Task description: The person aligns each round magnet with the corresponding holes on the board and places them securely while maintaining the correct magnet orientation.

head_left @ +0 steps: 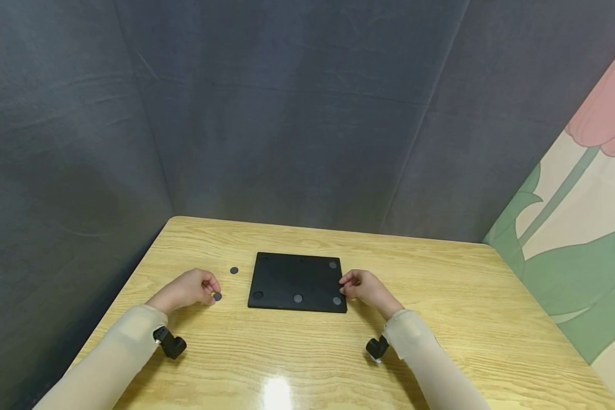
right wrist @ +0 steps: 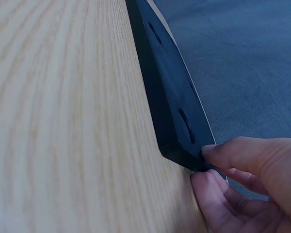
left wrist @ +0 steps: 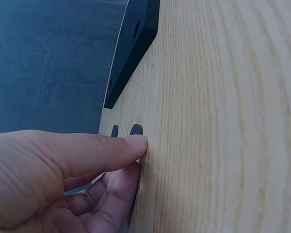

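Observation:
A flat black board (head_left: 294, 279) with round recesses lies on the table. My right hand (head_left: 367, 288) grips its right edge; in the right wrist view the thumb (right wrist: 218, 154) is on top and the curled fingers are against the side. To the left of the board, my left hand (head_left: 188, 289) pinches a small dark disc (head_left: 217, 296) at the tabletop. The thumb partly hides this disc (left wrist: 137, 129) in the left wrist view. Another dark disc (head_left: 234, 270) lies flat farther back. Greyish discs sit in the board's front middle, front right (head_left: 336, 300) and back right recesses.
The wooden table (head_left: 297, 347) extends around the board, with its back edge against a dark grey curtain (head_left: 287, 114). At the right stands a wall panel with a painted flower (head_left: 584, 245). Each wrist wears a small black camera (head_left: 170, 343).

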The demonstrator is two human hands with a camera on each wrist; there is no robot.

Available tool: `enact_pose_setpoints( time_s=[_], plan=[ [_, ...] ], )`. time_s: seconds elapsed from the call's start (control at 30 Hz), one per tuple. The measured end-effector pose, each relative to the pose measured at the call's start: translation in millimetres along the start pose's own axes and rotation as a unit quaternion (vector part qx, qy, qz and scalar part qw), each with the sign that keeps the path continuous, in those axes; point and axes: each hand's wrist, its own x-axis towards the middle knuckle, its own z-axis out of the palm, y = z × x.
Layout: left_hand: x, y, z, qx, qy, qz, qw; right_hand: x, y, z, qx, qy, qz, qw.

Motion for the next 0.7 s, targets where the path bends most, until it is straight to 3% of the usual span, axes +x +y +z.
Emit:
enact_pose_setpoints(
  time_s=[0.7],
  plan=[
    [2.1, 1.2, 1.9, 0.006, -0.001, -0.005, 1.0000, -1.6, -1.9, 0.1, 0.010, -0.003, 0.003, 0.9999]
  ],
)
